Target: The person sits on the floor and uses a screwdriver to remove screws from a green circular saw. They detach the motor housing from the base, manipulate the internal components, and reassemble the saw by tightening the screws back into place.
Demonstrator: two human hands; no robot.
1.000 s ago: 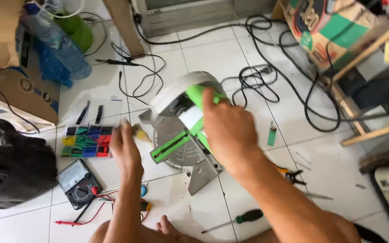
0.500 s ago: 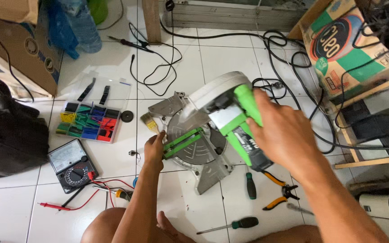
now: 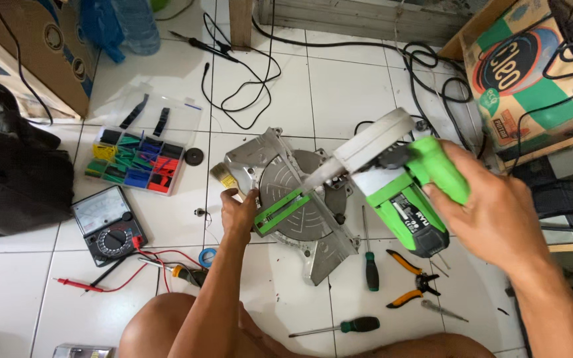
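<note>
A green and grey mitre saw [image 3: 392,185] stands on the white tiled floor, its round metal base [image 3: 300,212] in the middle of the view. My right hand [image 3: 492,212] grips the saw's green handle, and the saw head is lifted and tilted to the right. My left hand [image 3: 239,213] rests on the base's left edge beside the green fence bar [image 3: 285,211]. A small paintbrush [image 3: 223,178] lies just above that hand.
A compartment box of coloured tubing [image 3: 134,162], an analog multimeter [image 3: 104,225] with red and black leads, two green screwdrivers [image 3: 370,265], orange pliers [image 3: 409,282], black cables [image 3: 233,86], cardboard boxes [image 3: 532,79] and a dark bag [image 3: 14,166] surround the saw.
My right hand has swung the saw head up and to the right. My left hand has moved from the floor onto the base's left edge. The camera has shifted.
</note>
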